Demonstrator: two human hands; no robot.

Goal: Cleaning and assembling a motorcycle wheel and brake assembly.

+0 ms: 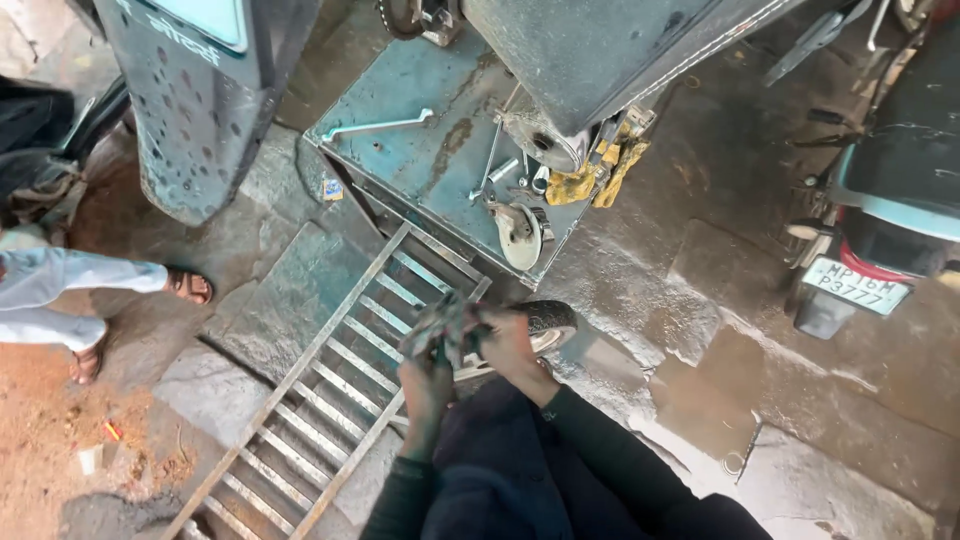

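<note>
Both hands meet low in the frame, just over the upper end of the slatted metal ramp [330, 390]. Left hand [428, 372] and right hand [508, 340] are bunched around a dirty grey rag [445, 322], fingers clenched into the cloth; something dark may sit inside the folds, can't tell what. The rag is held in the air between the hands, above the ramp and just beside a small black tyre [550, 320] on the ground. It looks soft, limp, light and probably greasy, so it likely crumples anywhere and is best gripped by a bunched fistful, not an edge. Ahead is a blue-green metal lift platform [400, 150] with a long wrench [378, 126], loose small tools, a round metal part [520, 235] and a yellow cloth [585, 178]. A scooter body [600, 60] sits on it. Another person's sandalled foot [188, 286] is at left. A parked motorbike [890, 190] stands at right, on wet stone floor [720, 380].
</note>
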